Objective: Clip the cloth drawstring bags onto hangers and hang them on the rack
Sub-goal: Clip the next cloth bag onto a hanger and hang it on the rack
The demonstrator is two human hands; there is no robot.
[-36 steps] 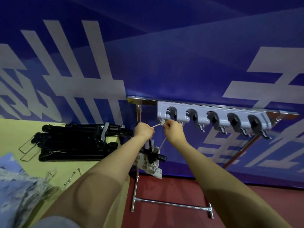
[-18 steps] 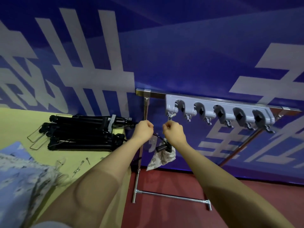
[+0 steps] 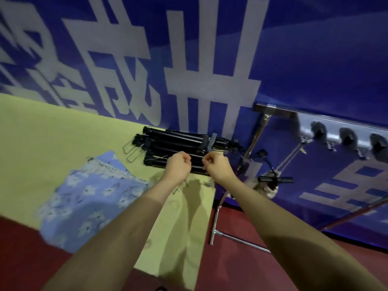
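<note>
Black hangers (image 3: 176,147) stacked mid-frame on yellow-green table (image 3: 52,141), partly blocked by left hand (image 3: 178,167) and right hand (image 3: 217,168), both clenched, holding nothing visible, blue floral bag (image 3: 88,198) lower left, clipped bag (image 3: 267,185) hanging blurred from rack (image 3: 344,137), cut off right

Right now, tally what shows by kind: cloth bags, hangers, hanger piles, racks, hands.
Cloth bags: 2 (blue floral bag, pale bag)
Black hanger at the pale bag: 1
Black hanger pile: 1
Rack: 1
Hands: 2 (left hand, right hand)
Total: 7
</note>
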